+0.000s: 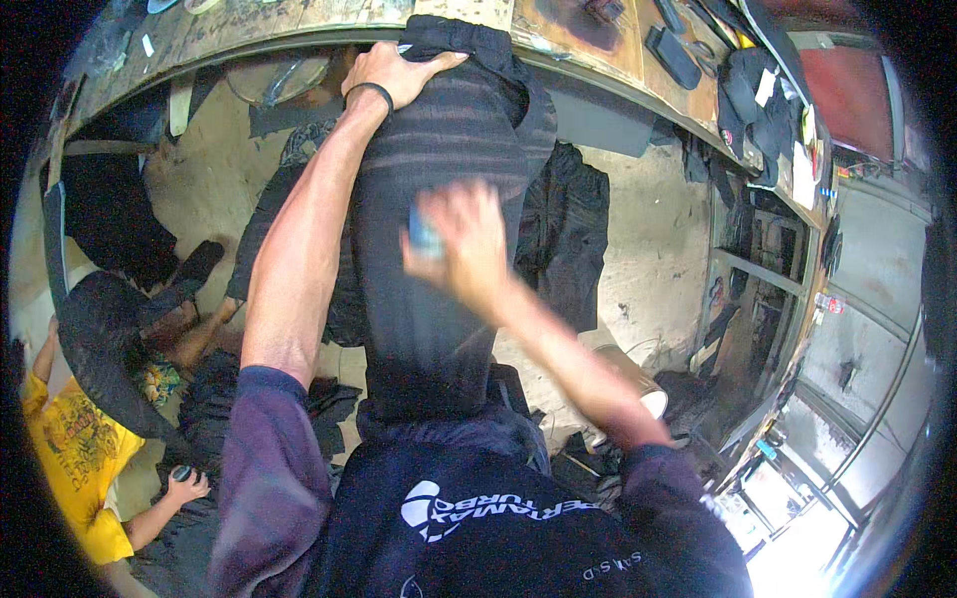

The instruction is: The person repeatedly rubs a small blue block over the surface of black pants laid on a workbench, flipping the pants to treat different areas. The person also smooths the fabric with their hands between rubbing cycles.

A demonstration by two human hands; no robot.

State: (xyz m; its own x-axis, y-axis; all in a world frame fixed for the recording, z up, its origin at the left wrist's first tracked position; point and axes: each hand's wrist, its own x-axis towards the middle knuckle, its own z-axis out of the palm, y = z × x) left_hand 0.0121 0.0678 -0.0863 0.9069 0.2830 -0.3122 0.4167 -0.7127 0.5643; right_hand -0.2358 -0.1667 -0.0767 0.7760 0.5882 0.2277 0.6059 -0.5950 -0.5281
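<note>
A pair of black trousers (434, 164) stretches from the table edge down to my lap, with paler bands running across its upper part. My left hand (399, 78) grips the cloth beside the waistband, thumb laid over the top, at the table edge. A dark band circles that wrist. Over the middle of the trouser leg, my right hand (469, 239) is closed around a small blue block (426, 234). Motion blurs this hand and the block, so the block's exact kind cannot be made out.
A wooden table (289, 22) runs across the far side, with scissors (704, 55) at its right. More dark garments (565, 229) lie beyond the trousers. At lower left sits another person in a yellow shirt (80, 439), a small round object in one hand. A pale cylindrical container (628, 374) lies right.
</note>
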